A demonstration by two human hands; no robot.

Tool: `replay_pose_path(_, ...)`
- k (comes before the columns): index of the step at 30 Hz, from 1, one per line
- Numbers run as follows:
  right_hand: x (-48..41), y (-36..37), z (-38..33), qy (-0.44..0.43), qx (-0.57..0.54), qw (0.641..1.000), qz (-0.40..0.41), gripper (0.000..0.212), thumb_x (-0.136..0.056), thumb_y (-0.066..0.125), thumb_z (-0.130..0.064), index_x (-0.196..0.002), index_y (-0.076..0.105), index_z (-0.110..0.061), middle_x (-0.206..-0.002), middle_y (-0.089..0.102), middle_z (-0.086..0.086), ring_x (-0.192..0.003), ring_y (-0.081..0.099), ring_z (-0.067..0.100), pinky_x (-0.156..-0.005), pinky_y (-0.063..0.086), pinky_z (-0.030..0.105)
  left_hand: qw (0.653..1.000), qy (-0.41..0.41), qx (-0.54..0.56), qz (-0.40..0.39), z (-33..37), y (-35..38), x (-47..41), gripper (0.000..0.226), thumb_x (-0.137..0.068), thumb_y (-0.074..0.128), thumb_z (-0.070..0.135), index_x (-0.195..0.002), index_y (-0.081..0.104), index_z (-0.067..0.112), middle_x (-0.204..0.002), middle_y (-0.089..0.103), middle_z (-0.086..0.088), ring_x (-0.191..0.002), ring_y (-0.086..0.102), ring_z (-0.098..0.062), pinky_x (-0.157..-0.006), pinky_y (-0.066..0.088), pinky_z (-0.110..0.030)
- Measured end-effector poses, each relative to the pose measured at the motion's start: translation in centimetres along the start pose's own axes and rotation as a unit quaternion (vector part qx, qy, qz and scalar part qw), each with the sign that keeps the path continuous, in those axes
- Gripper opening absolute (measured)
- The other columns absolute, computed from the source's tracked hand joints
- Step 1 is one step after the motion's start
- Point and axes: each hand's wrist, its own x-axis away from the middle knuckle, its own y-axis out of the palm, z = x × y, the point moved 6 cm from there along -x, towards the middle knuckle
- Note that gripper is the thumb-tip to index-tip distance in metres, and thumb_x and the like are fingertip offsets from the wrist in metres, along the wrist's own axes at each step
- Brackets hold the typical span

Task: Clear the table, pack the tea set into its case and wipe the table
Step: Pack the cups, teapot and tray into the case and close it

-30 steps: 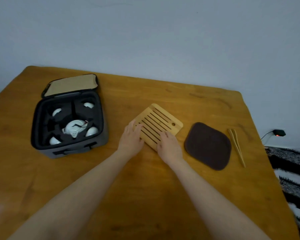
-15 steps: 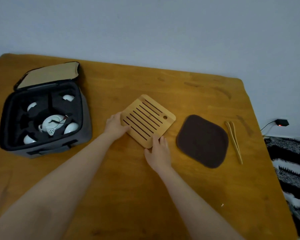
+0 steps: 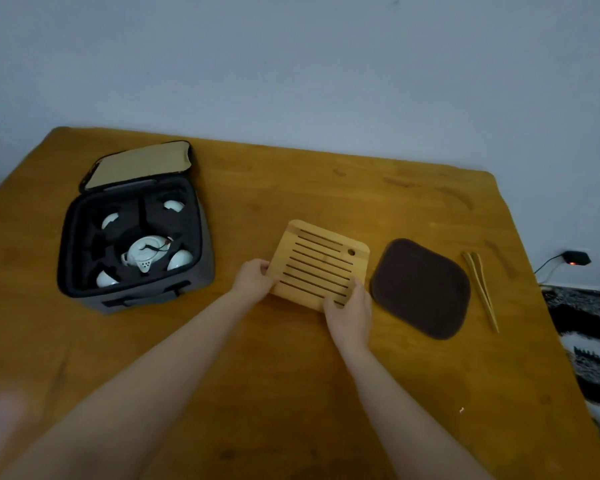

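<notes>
Two hands, left hand [image 3: 255,279] and right hand [image 3: 350,310], gripping slatted tray [image 3: 321,261], wooden table [image 3: 291,393], pale wall [image 3: 326,64]

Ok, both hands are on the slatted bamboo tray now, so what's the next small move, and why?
Probably lift the slatted bamboo tray and carry it left over the open grey case. The left hand and right hand grip its opposite corners, and the white teapot and cups already sit in the foam slots. The brown cloth and bamboo tongs lie untouched.
</notes>
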Motion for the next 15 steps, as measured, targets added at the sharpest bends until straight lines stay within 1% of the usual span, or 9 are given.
replay_pose_path(4, 1.4, -0.6, -0.8, -0.009, -0.041, 0.999, -0.005, 0.068, -0.092, 0.064, -0.026, -0.15, 0.029, -0.019, -0.149, 0.039, 0.002, -0.136, 0.038, 0.018, -0.106, 0.036, 0.03, 0.999, -0.011, 0.037, 0.009, -0.1, -1.7, 1.7, 0.036, -0.09, 0.064, 0.015, -0.125, 0.057, 0.012, -0.115, 0.063, -0.004, -0.102, 0.058, -0.018, -0.091, 0.05, -0.033)
replay_pose_path(7, 2.6, -0.6, -2.3, -0.03, -0.071, 0.997, -0.001, 0.066, -0.092, 0.063, -0.025, -0.149, 0.03, -0.019, -0.148, 0.038, 0.002, -0.135, 0.038, 0.018, -0.107, 0.035, 0.032, 0.999, 0.004, 0.044, 0.019, -0.2, -4.0, 2.9, 0.036, -0.089, 0.066, 0.015, -0.123, 0.059, 0.012, -0.111, 0.064, -0.003, -0.101, 0.06, -0.018, -0.09, 0.051, -0.034)
replay_pose_path(10, 3.8, -0.2, -4.6, -0.046, -0.09, 0.995, 0.007, 0.065, -0.092, 0.062, -0.025, -0.149, 0.031, -0.02, -0.15, 0.037, 0.002, -0.136, 0.036, 0.019, -0.109, 0.034, 0.033, 0.999, 0.026, 0.035, 0.031, -0.2, -7.0, 4.1, 0.038, -0.088, 0.068, 0.021, -0.124, 0.059, 0.012, -0.109, 0.064, -0.003, -0.1, 0.06, -0.019, -0.089, 0.051, -0.035)
replay_pose_path(11, 4.1, 0.0, -5.6, -0.055, -0.093, 0.994, 0.005, 0.064, -0.093, 0.061, -0.025, -0.149, 0.031, -0.02, -0.149, 0.036, 0.002, -0.136, 0.036, 0.019, -0.109, 0.034, 0.033, 0.998, 0.031, 0.034, 0.039, -0.2, -8.2, 4.6, 0.037, -0.088, 0.068, 0.023, -0.123, 0.059, 0.012, -0.108, 0.064, -0.002, -0.099, 0.06, -0.019, -0.087, 0.051, -0.034)
replay_pose_path(13, 4.6, 0.6, -7.9, -0.077, -0.102, 0.992, 0.0, 0.064, -0.092, 0.061, -0.025, -0.149, 0.031, -0.02, -0.149, 0.036, 0.002, -0.137, 0.035, 0.02, -0.112, 0.034, 0.037, 0.997, 0.043, 0.03, 0.059, -0.5, -10.8, 5.6, 0.032, -0.088, 0.067, 0.026, -0.118, 0.059, 0.017, -0.099, 0.062, 0.002, -0.091, 0.059, -0.016, -0.079, 0.049, -0.03)
replay_pose_path(15, 5.3, 1.5, -10.5, -0.111, -0.104, 0.988, -0.007, 0.067, -0.092, 0.061, -0.024, -0.15, 0.028, -0.021, -0.149, 0.037, 0.001, -0.138, 0.034, 0.02, -0.113, 0.034, 0.041, 0.995, 0.05, 0.015, 0.083, -1.2, -13.7, 6.6, 0.024, -0.089, 0.067, 0.028, -0.11, 0.059, 0.021, -0.089, 0.06, 0.005, -0.083, 0.058, -0.014, -0.076, 0.049, -0.031)
